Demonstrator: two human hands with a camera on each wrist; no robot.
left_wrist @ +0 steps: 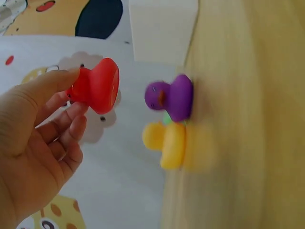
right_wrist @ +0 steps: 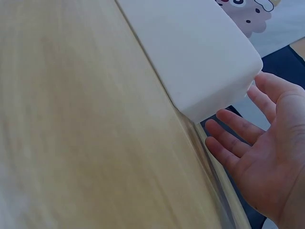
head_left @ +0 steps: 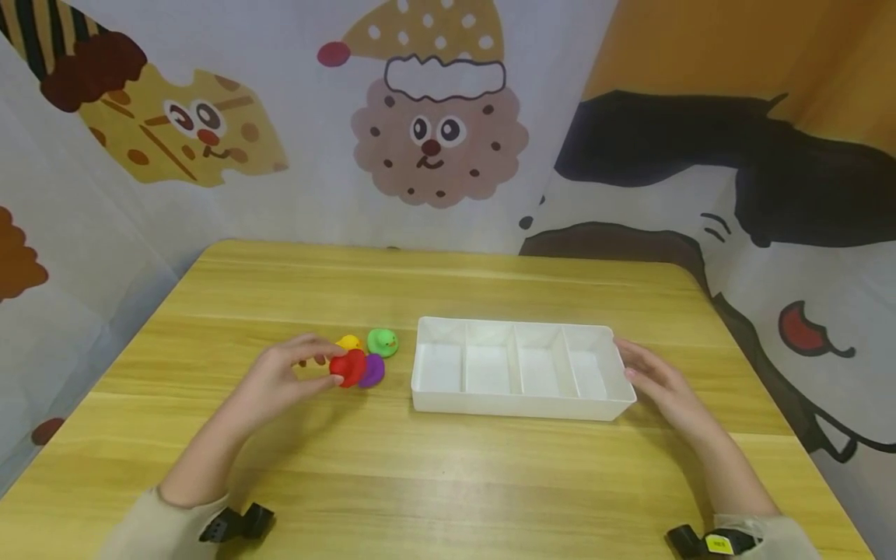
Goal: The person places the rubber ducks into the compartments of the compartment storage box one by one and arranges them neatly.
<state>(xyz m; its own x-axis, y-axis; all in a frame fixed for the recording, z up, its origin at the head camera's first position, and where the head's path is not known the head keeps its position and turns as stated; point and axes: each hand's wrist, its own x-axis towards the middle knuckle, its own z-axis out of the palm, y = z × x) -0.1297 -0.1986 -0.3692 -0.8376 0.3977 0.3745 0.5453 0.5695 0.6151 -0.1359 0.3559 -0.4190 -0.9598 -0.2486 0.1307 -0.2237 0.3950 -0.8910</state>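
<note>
Between thumb and fingers, my left hand (head_left: 283, 375) pinches a red rubber duck (left_wrist: 99, 86) by its head, raised above the table. Beside it a purple rubber duck (left_wrist: 175, 99) and a yellow rubber duck (left_wrist: 167, 143) stand on the wood. A green rubber duck (head_left: 382, 342) sits just behind them in the head view. My right hand (head_left: 661, 381) rests with relaxed fingers at the right end of a white divided box (head_left: 518, 406). Its thumb and fingertips are right at the box's end wall in the right wrist view.
The box has several compartments in a row, with bare floors showing. It stands on a wooden table (head_left: 448, 474) to the right of the ducks. A cartoon-printed cloth (head_left: 294, 210) hangs behind the table and along its sides.
</note>
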